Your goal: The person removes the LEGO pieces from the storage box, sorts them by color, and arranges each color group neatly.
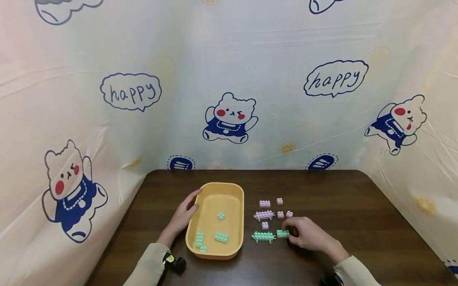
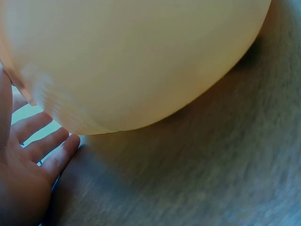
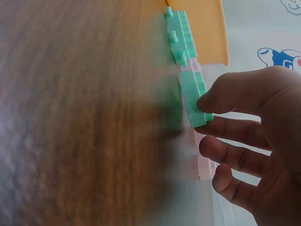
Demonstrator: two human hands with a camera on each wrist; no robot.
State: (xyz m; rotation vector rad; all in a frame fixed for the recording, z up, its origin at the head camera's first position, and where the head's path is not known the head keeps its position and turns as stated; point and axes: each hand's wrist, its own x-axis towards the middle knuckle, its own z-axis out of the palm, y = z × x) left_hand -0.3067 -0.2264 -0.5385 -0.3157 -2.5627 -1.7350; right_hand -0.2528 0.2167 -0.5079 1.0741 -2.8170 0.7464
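My left hand holds the left side of a yellow tray, thumb near its rim. In the left wrist view the fingers lie along the tray's outer wall. Inside the tray lie several mint-green building blocks. My right hand pinches a mint-green building block by its end, between thumb and index finger; the other fingers are loosely bent. Left of that block is a longer green piece with small side pegs.
Pink blocks and a pink pegged piece lie behind the green ones, right of the tray. All stand on a dark wooden table. A printed curtain hangs round the table's back and sides.
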